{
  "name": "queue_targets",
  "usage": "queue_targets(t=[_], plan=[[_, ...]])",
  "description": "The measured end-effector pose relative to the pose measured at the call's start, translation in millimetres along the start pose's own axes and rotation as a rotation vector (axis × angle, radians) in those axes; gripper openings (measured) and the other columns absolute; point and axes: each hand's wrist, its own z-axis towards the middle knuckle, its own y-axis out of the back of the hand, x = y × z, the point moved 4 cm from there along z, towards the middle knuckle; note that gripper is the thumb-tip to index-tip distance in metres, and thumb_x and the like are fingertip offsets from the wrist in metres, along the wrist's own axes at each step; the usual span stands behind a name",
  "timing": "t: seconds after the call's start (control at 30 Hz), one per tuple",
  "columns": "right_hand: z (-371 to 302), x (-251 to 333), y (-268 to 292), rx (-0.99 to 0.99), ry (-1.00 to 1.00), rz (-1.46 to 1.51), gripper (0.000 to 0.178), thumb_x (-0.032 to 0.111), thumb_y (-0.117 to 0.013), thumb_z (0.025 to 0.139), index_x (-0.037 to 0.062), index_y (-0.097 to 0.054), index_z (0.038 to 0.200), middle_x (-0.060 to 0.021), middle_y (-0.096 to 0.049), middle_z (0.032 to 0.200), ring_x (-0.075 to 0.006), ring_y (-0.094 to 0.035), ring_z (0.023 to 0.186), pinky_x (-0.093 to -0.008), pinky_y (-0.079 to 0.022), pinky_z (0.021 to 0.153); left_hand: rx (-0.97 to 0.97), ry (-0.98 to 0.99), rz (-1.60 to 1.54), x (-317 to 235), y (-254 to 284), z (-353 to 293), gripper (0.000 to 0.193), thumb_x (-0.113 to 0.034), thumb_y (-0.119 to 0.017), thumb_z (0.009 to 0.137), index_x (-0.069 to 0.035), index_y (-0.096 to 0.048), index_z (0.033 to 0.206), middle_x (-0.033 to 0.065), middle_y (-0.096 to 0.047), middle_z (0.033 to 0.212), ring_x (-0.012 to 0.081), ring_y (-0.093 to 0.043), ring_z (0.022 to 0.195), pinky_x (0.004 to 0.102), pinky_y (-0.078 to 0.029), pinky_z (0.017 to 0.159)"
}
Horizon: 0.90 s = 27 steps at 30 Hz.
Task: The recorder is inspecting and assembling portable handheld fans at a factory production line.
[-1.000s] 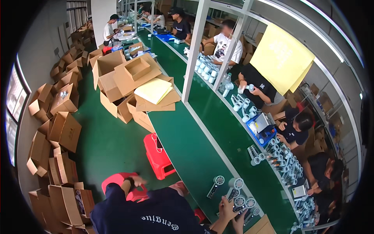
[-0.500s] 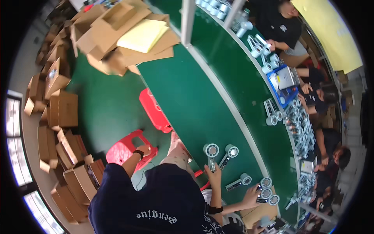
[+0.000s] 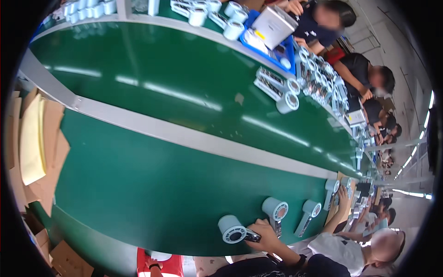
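A pale blue handheld fan [image 3: 232, 229] lies at the near edge of the green table, its round head to the left. Its dark, shiny handle is in the grip of my right hand [image 3: 264, 234], fingers closed round it. Just behind that hand a second fan [image 3: 275, 209] of the same kind lies with its handle toward me. A third handheld fan [image 3: 311, 208] rests further right, apart from my hand. Low in the view, my left hand [image 3: 150, 261] is at a red plastic stool [image 3: 173, 265] below the table; its fingers are too small to make out.
A co-worker's hand [image 3: 343, 197] touches fans on cardboard at the right. Beyond a grey rail [image 3: 184, 133], more fans [image 3: 318, 76] pile up near a blue tray [image 3: 260, 50]. Cardboard sheets [image 3: 51, 152] stand at the left. Several people sit along the far side.
The view has swung to the right and lifted, so the far side of the table shows more. My right hand still holds the fan; my left hand stays by the red stool.
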Motion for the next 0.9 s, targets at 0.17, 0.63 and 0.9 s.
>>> queue_targets(t=[0.17,0.63,0.9], plan=[[-4,-14,3,-0.169,0.01,0.065,0.036,0.014,-0.074,0.059,0.0071,-0.064,0.092,-0.0078,-0.058,0.076,-0.0246,-0.051,0.067,-0.036,-0.035,0.063,-0.454,-0.116,0.179,34,-9,25,0.055,-0.058,-0.041,0.082,-0.024,-0.06,0.121,0.0042,-0.051,0.133,0.0275,-0.047,0.122,0.0561,-0.02,0.107],[-19,-37,-27,-0.498,0.172,0.323,0.046,0.013,-0.07,0.067,0.0037,-0.055,0.11,-0.0136,-0.051,0.089,-0.029,-0.049,0.083,-0.0354,-0.041,0.071,-0.041,-0.459,0.29,-191,69,35,0.054,-0.063,-0.042,0.082,-0.021,-0.066,0.105,0.0058,-0.066,0.101,0.0292,-0.058,0.104,0.0584,-0.028,0.099],[-21,-34,-24,-0.53,0.143,0.385,0.048,0.013,-0.068,0.071,0.0019,-0.051,0.114,-0.0149,-0.053,0.099,-0.0306,-0.051,0.095,-0.0357,-0.044,0.082,0.078,-0.322,-0.27,-211,108,55,0.053,-0.061,-0.041,0.084,-0.019,-0.062,0.11,0.0062,-0.065,0.101,0.0309,-0.057,0.103,0.0582,-0.036,0.092]])
